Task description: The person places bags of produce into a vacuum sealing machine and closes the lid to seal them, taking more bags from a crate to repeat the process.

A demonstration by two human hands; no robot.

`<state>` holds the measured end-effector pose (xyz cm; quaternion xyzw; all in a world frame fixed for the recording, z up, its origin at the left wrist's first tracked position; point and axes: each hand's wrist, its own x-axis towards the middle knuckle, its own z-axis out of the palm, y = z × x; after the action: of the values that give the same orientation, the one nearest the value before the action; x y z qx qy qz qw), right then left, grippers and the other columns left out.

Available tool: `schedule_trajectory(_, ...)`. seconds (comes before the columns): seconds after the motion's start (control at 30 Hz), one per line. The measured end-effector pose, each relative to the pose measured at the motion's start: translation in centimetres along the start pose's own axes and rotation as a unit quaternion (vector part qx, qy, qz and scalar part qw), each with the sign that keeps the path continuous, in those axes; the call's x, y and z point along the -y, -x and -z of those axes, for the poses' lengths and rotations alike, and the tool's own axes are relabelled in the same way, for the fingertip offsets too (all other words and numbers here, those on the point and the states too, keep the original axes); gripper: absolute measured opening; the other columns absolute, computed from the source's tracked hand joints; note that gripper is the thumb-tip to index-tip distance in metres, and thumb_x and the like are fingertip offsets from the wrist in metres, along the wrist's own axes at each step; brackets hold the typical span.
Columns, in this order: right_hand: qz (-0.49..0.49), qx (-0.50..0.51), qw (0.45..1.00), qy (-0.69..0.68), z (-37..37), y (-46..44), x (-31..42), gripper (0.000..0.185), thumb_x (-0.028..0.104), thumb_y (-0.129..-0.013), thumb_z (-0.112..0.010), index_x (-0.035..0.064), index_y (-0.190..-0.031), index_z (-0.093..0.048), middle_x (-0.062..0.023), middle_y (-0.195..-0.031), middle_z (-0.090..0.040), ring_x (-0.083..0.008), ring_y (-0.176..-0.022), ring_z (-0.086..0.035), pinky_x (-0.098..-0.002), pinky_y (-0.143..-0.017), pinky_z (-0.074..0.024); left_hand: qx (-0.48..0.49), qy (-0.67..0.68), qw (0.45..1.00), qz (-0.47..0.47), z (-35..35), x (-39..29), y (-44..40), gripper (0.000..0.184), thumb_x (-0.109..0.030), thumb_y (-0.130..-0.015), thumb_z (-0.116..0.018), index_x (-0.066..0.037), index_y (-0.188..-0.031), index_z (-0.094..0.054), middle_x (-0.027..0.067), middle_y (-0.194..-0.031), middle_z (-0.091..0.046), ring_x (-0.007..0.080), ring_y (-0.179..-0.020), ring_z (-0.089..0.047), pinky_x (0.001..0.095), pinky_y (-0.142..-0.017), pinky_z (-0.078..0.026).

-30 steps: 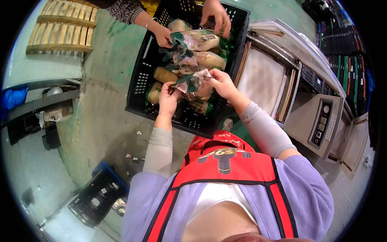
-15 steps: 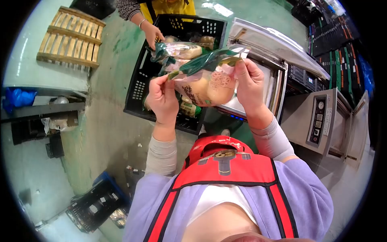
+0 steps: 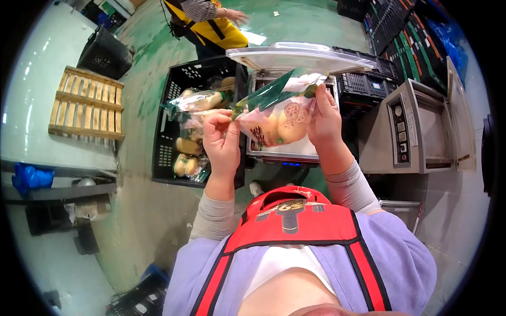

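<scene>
Okay, 1 clear bag [image 3: 270,125] at 1 o'clock; left hand [image 3: 222,145] at 10, right hand [image 3: 325,121] at 2, each grip pinching one upper corner. 1 crate [image 3: 164,150] at 10, 1 wooden pallet [image 3: 87,101] past 9.

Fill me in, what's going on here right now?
Someone in a red apron holds up a bag by its top corners, the left hand on one and the right hand on the other. In this view the bag overlaps the machine, whose lid is raised. More bags lie in the black crate to the left. A co-worker in a yellow apron stands beyond the crate, the visible hand away from the bags.
</scene>
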<state>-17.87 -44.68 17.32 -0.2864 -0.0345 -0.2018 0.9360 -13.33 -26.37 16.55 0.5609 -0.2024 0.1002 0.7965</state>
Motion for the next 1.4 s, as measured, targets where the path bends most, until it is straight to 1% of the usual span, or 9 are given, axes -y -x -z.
schedule_trajectory(0.13,0.054,0.017,0.998,0.020,1.3,0.7,2.4,0.031,0.022,-0.096,-0.038,-0.0014,-0.107,-0.056,-0.0107,-0.102,-0.060,-0.0203,-0.094,-0.059,-0.0330,-0.083,-0.0475,0.138,-0.337,0.901,-0.236,-1.3,-0.7,-1.6,0.013,0.000,-0.079,-0.061,-0.002,-0.091,-0.058,0.0085,-0.087,-0.057,0.0168,-0.076,-0.056,0.0238,-0.065,-0.045)
schedule_trajectory(0.27,0.124,0.021,0.974,0.188,3.4,1.4,3.8,0.031,0.023,-0.095,-0.040,-0.0008,-0.107,-0.056,-0.0104,-0.102,-0.060,-0.0191,-0.094,-0.058,-0.0325,-0.083,-0.0468,0.178,-0.371,0.865,-0.288,-3.0,-1.0,-3.0,0.014,0.001,-0.078,-0.061,-0.003,-0.091,-0.061,0.0121,-0.088,-0.058,0.0217,-0.074,-0.058,0.0264,-0.063,-0.046)
schedule_trajectory(0.33,0.128,0.012,0.978,0.163,3.5,1.4,4.8,0.031,0.023,-0.095,-0.040,-0.0009,-0.106,-0.056,-0.0106,-0.101,-0.060,-0.0193,-0.093,-0.058,-0.0328,-0.083,-0.0467,0.186,-0.340,0.889,-0.244,-3.4,-0.5,-2.6,0.010,0.000,-0.080,-0.060,-0.001,-0.089,-0.060,0.0103,-0.090,-0.059,0.0185,-0.075,-0.058,0.0257,-0.065,-0.046)
schedule_trajectory(0.4,0.128,0.002,0.982,0.139,3.6,1.6,5.7,0.031,0.023,-0.095,-0.041,-0.0010,-0.105,-0.057,-0.0108,-0.099,-0.061,-0.0195,-0.092,-0.058,-0.0331,-0.083,-0.0467,0.162,-0.010,0.986,0.048,-3.2,1.4,-1.6,0.005,0.000,-0.082,-0.059,-0.002,-0.087,-0.059,0.0068,-0.091,-0.059,0.0151,-0.078,-0.057,0.0246,-0.068,-0.047)
schedule_trajectory(0.53,0.075,-0.021,0.997,0.025,4.4,1.7,5.8,0.035,0.026,-0.095,-0.038,-0.0031,-0.101,-0.057,-0.0122,-0.099,-0.061,-0.0207,-0.091,-0.059,-0.0339,-0.083,-0.0466,0.022,0.314,0.903,0.293,-5.1,1.7,-0.1,0.006,-0.005,-0.086,-0.056,-0.005,-0.092,-0.054,0.0067,-0.096,-0.061,0.0123,-0.085,-0.057,0.0265,-0.074,-0.047)
schedule_trajectory(0.7,0.059,-0.004,0.997,0.055,4.7,1.7,5.6,0.031,0.023,-0.093,-0.043,-0.0021,-0.103,-0.058,-0.0110,-0.098,-0.062,-0.0202,-0.089,-0.060,-0.0336,-0.081,-0.0478,0.189,0.083,0.970,0.127,-3.1,4.6,-0.3,0.010,-0.014,-0.088,-0.056,-0.004,-0.087,-0.055,0.0081,-0.093,-0.063,0.0133,-0.082,-0.059,0.0253,-0.073,-0.046)
schedule_trajectory(1.07,0.222,0.010,0.900,0.375,3.2,0.0,5.2,0.023,0.015,-0.094,-0.046,-0.0027,-0.095,-0.061,0.0025,-0.074,-0.055,-0.0014,-0.066,-0.045,-0.0154,-0.059,-0.0360,0.080,0.152,0.982,0.078,-3.4,3.3,-1.7,0.022,-0.015,-0.093,-0.042,-0.001,-0.090,-0.059,0.0078,-0.085,-0.062,0.0210,-0.081,-0.061,0.0358,-0.080,-0.049)
schedule_trajectory(1.2,0.187,-0.008,0.926,0.327,2.2,-0.5,3.8,0.019,0.012,-0.091,-0.050,0.0017,-0.076,-0.056,0.0054,-0.069,-0.049,-0.0014,-0.063,-0.042,-0.0171,-0.054,-0.0340,0.119,0.191,0.941,0.252,-2.9,6.1,1.0,0.022,-0.005,-0.087,-0.052,-0.004,-0.110,-0.050,0.0076,-0.109,-0.057,0.0179,-0.103,-0.053,0.0314,-0.090,-0.041)
schedule_trajectory(1.4,0.045,-0.097,0.947,0.303,7.1,-1.7,1.7,0.025,0.022,-0.093,-0.049,0.0008,-0.085,-0.061,0.0025,-0.073,-0.057,-0.0022,-0.065,-0.049,-0.0169,-0.060,-0.0394,0.097,0.119,0.942,0.300,-2.4,10.6,1.1,0.016,-0.001,-0.083,-0.058,-0.003,-0.098,-0.062,0.0053,-0.096,-0.063,0.0121,-0.091,-0.058,0.0255,-0.083,-0.044)
